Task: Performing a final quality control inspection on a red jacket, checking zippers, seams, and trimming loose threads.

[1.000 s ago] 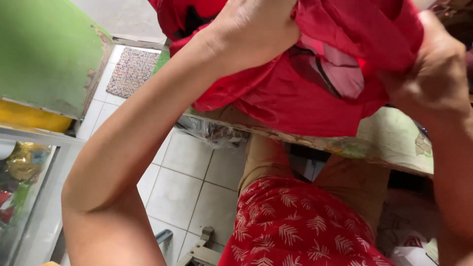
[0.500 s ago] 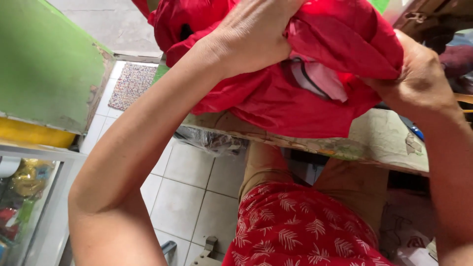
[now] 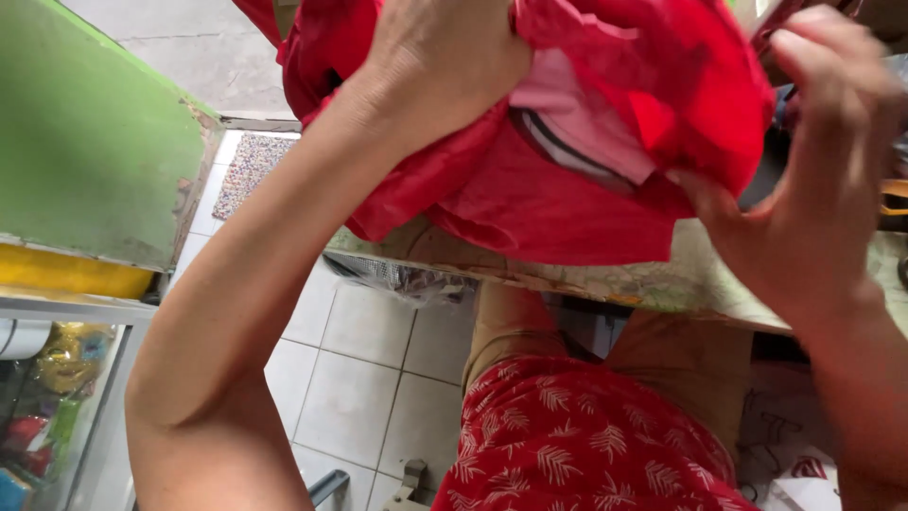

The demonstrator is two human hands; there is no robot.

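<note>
A red bag [image 3: 567, 203] of thin plastic fills the upper middle of the view, bunched above the counter [image 3: 681, 279] and seemingly resting on its near edge. It lies straight ahead of the person, between the two hands, its mouth turned toward them; it has no clear long axis. The left hand [image 3: 445, 66] is sunk into the bag's upper left, fingers closed tight on a fistful of plastic. The right hand [image 3: 813, 189] is at the right rim, fingers spread and blurred, thumb touching the red edge; whether it pinches anything I cannot tell. Inside shows a pink item [image 3: 577, 118] with dark stripes, mostly hidden. The bag's top is cut off by the frame.
</note>
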